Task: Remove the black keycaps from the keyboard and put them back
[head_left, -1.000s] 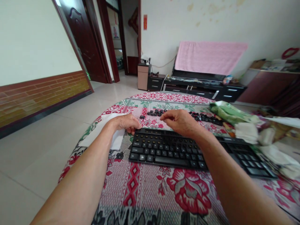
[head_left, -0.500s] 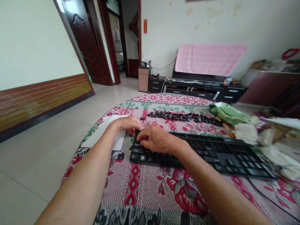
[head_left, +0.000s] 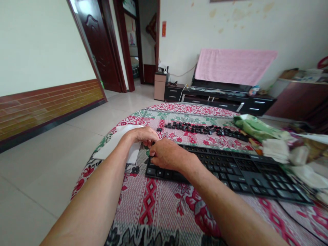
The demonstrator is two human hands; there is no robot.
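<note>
A black computer keyboard [head_left: 232,171] lies on the flowered tablecloth, its upper rows showing bare sockets without keycaps. At its far left corner is my left hand [head_left: 146,134], fingers curled and pinched, the tips partly hidden behind my right hand. My right hand [head_left: 167,153] lies over the keyboard's left end with thumb and fingers drawn together at the left-side keys. What either pinch holds is hidden. Beyond the keyboard, loose black keycaps [head_left: 205,129] are strung out in a long row, and a single keycap [head_left: 159,130] lies just past my left hand.
White paper [head_left: 109,147] lies beneath my left forearm. At the right are a green bag [head_left: 261,127], pale cloths [head_left: 275,150] and other clutter. The keyboard's cable [head_left: 294,215] runs to the lower right. A pink towel [head_left: 234,66] hangs over a screen by the far wall.
The view has shifted slightly, so the scene sits a little farther right. My right hand's fingers have curled in closer to my left hand at the keyboard's left end.
</note>
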